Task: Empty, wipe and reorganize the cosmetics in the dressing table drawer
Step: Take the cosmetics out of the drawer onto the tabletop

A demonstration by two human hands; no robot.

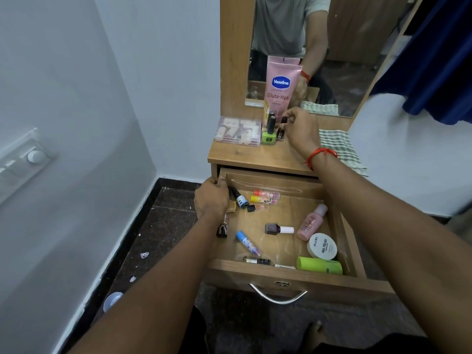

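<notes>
The wooden drawer (286, 274) stands pulled out, with several cosmetics lying in it: a dark nail polish bottle (277, 229), a pink bottle (310, 223), a white nail polish remover jar (322, 247), a green tube (319, 265) and a blue lip balm (247, 242). My left hand (212, 200) grips the drawer's left wall. My right hand (301, 130) is up on the dressing table top (245, 155), pinching a small dark bottle (282, 129) beside a green nail polish bottle (268, 135) and a pink Vaseline tube (279, 88).
A clear plastic box (238, 131) of small items sits at the table top's left. A green checked cloth (339, 149) hangs over the right side. The mirror (332, 47) stands behind. A wall switch panel (23, 162) is at the left, and bits of litter lie on the dark floor (163, 226).
</notes>
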